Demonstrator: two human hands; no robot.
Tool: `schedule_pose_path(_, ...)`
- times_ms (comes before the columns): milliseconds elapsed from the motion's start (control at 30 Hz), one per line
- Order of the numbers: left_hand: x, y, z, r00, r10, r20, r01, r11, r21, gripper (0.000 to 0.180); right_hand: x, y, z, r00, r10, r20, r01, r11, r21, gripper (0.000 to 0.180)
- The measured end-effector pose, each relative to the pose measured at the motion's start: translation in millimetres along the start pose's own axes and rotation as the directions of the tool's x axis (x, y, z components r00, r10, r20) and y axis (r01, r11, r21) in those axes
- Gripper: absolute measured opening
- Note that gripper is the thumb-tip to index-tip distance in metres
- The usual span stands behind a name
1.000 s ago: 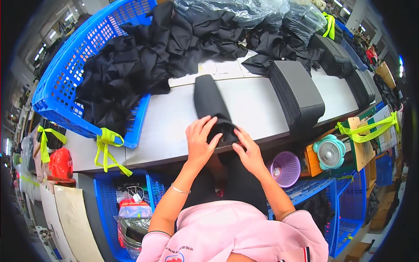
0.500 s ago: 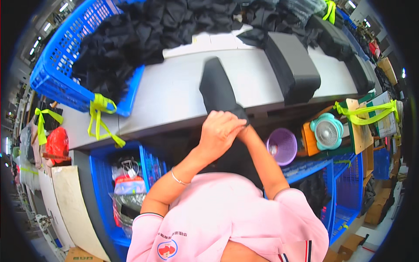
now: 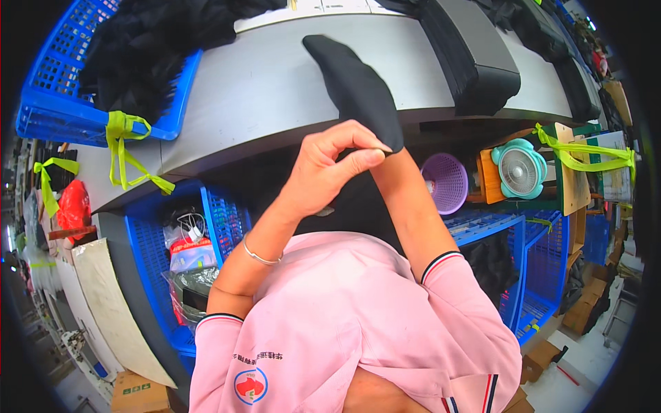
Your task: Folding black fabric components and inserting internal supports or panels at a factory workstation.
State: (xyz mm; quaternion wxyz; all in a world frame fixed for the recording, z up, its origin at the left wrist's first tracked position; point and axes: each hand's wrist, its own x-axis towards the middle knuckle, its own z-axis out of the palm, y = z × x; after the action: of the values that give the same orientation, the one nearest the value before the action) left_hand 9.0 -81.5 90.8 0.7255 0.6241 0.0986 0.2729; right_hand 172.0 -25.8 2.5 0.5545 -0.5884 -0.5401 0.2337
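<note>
A black sock-shaped fabric sleeve (image 3: 361, 86) covers my right hand and stretches out above the grey table. My right forearm (image 3: 406, 196) runs up into its cuff, so the fingers inside are hidden. At the wrist, thumb and forefinger of my left hand (image 3: 334, 158) are closed in a pinch on the cuff's edge. The sleeve's narrow tip points to the far left. Right of it lies a neat stack of flat black pieces (image 3: 475, 55), folded or laid in a block.
A blue basket (image 3: 62, 124) heaped with black fabric (image 3: 144, 55) stands at the far left of the table (image 3: 234, 103). Below the table edge are a blue crate (image 3: 148, 255), a purple basket (image 3: 447, 182) and a small teal fan (image 3: 521, 170). Yellow-green straps (image 3: 585, 155) hang at right.
The black sleeve, bent back at the wrist before, now lies smoother over my right hand. My left hand has gone from a grip over the right wrist to a pinch at the cuff. The view has shifted.
</note>
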Motion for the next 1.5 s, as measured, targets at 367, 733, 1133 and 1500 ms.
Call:
schedule_pose_path(367, -4.5, 1.2, -20.2, 0.978, -0.176, 0.110, 0.152, 0.967, 0.202, 0.011, 43.8, 16.7, -17.1, 0.933, 0.360, -0.006, -0.287, 0.754, 0.591, 0.028)
schedule_pose_path(733, 62.1, -57.4, -76.0, 0.722, 0.208, -0.660, -0.075, 0.972, 0.224, 0.017, 4.5, -52.1, 43.0, 0.978, 0.092, -0.186, -0.125, 0.977, -0.174, 0.012)
schedule_pose_path(1133, 86.7, -102.9, -79.7, 0.746, 0.108, -0.657, 0.019, 0.983, 0.184, 0.020, -99.5, -68.4, 23.7, 0.945, 0.328, 0.017, -0.322, 0.936, -0.142, 0.021)
schedule_pose_path(1500, 72.6, -42.7, -123.2, 0.674, 0.175, -0.717, -0.204, 0.978, 0.048, 0.019, -169.3, -86.3, -26.9, 0.929, 0.340, 0.148, -0.360, 0.730, 0.580, 0.031)
